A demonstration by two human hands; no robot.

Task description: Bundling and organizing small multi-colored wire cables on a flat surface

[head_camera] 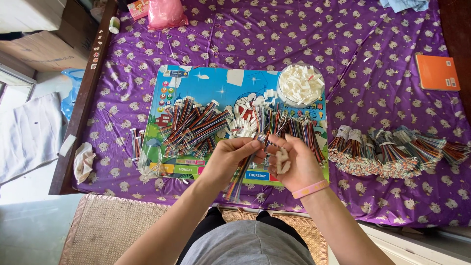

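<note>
Overhead view of a bed covered by a purple patterned sheet (pixel 294 34), with a blue cartoon board (pixel 221 81) lying near its front edge. Left hand (pixel 230 158) and right hand (pixel 294 164) brought together over the board's front edge, fingertips meeting around a bundle of multicoloured ribbon wires (pixel 240 179) that hangs down toward the front edge of the bed. Left hand pinched on the upper end of the bundle; right hand closed around a few small white connectors (pixel 282 161) in the palm while its fingertips touch the wire ends. Pink band (pixel 310 189) worn on the right wrist. Loose wire bundles (pixel 194 125) spread across the left half of the board, further wires (pixel 294 128) just behind the hands, scattered white connectors between them. Round clear bowl of white connectors (pixel 300 84) at the board's rear right corner. Row of bound wire bundles (pixel 392 149) on the sheet to the right of the board. Orange notebook (pixel 437 72) near the bed's right edge, pink bag (pixel 166 13) at the rear edge, crumpled white cloth (pixel 83 161) at the front left corner.
</note>
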